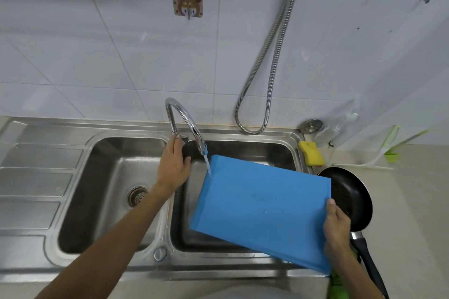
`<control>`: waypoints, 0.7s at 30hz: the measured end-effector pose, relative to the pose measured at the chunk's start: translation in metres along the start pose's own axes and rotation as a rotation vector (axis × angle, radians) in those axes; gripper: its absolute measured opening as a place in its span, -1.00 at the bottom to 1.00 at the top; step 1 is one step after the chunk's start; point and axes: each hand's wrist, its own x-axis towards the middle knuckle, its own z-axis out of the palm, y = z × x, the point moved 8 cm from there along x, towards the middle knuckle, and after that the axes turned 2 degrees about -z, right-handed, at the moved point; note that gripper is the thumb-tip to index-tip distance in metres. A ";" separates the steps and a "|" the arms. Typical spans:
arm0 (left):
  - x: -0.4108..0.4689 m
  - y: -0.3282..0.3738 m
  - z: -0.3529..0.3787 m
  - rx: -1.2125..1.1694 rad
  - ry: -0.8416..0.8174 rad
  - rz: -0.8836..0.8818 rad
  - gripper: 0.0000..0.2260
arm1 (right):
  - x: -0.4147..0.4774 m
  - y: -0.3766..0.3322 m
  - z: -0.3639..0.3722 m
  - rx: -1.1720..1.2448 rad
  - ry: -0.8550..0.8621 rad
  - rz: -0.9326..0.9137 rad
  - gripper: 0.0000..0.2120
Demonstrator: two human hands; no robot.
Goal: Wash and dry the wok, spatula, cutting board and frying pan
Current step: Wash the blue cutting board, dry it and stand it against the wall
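A blue cutting board (pixel 261 209) slants over the right sink basin (pixel 184 238). My right hand (pixel 336 223) grips its right edge. Water runs from the curved faucet (pixel 187 124) onto the board's upper left corner. My left hand (pixel 173 165) reaches to the faucet's base, its fingers at the handle (pixel 181 136). A black frying pan (pixel 352 199) sits on the counter to the right of the sink, partly behind the board, with its handle (pixel 369 262) pointing toward me. The wok and spatula are out of sight.
The left basin (pixel 97 201) has a round drain strainer (pixel 137 196). A ribbed draining surface (pixel 31 187) lies at the far left. A yellow sponge (pixel 311 153) rests on the sink rim. A metal hose (pixel 267 68) hangs on the tiled wall. A green-and-white brush (pixel 388 150) lies at the back right.
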 end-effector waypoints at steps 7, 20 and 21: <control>-0.080 0.022 0.090 -0.949 -0.561 -0.698 -0.66 | -0.004 -0.020 -0.020 -0.009 0.019 -0.015 -0.68; -0.099 -0.046 0.053 -1.179 -0.232 -0.815 -0.73 | 0.006 -0.022 0.064 0.006 -0.312 0.045 -0.78; -0.100 -0.056 0.042 -1.173 -0.199 -0.809 -0.74 | 0.005 -0.019 0.079 0.008 -0.348 0.071 -0.80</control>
